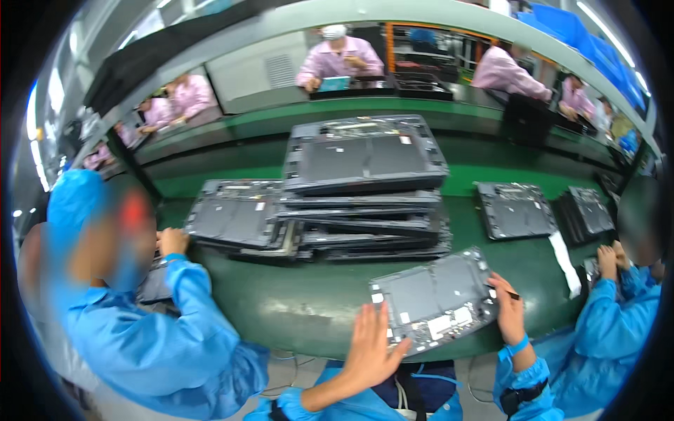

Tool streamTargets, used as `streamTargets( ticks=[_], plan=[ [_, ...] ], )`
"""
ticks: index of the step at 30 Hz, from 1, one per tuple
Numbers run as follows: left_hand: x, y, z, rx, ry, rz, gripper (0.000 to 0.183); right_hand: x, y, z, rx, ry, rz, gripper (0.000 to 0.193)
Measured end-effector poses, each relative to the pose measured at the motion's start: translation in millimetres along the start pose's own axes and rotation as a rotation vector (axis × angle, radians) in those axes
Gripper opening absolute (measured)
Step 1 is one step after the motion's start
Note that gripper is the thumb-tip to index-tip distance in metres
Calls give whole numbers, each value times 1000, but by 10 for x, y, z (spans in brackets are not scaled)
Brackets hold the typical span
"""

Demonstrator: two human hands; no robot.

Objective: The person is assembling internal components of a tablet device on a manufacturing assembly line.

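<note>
An open laptop base (439,298), with dark battery cells and a circuit board showing, lies tilted on the green bench in front of me. My left hand (371,345) rests along its left edge, fingers stretched out and the thumb by the near corner. At the right edge, my right hand (510,312) has its fingers curled closed. A small black stick-like object (514,296) pokes out from between them; its kind is too small to tell. A blue band circles my right wrist.
Behind the laptop base rises a stack of similar bases (365,158), with another pile (235,214) left of it. More bases (516,210) and a white strip (565,266) lie at the right. Co-workers in blue sit close on both sides (151,316). People in pink work beyond the bench.
</note>
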State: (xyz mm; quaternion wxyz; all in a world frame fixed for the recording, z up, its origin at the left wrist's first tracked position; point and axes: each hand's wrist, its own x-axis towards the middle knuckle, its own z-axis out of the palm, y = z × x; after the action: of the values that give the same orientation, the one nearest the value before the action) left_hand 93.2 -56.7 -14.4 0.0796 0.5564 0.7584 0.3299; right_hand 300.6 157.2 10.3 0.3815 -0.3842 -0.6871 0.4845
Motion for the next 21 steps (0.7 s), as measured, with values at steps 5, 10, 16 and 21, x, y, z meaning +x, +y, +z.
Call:
streamTargets(
  ticks=[5, 10, 16, 21],
  plan=[
    [-165, 167, -89, -821, 189, -169, 76, -207, 159, -85, 341, -9, 107, 35],
    [-457, 109, -488, -1128, 358, -297, 70, -576, -192, 99, 485, -97, 130, 32],
    [-556, -74, -1058, -1513, 401, -469, 65, -600, -621, 528, 547, -282, 186, 32],
    [-802, -204, -943, -1424, 318, -533, 55, -413, -676, 801, 431, -385, 291, 34]
  ],
)
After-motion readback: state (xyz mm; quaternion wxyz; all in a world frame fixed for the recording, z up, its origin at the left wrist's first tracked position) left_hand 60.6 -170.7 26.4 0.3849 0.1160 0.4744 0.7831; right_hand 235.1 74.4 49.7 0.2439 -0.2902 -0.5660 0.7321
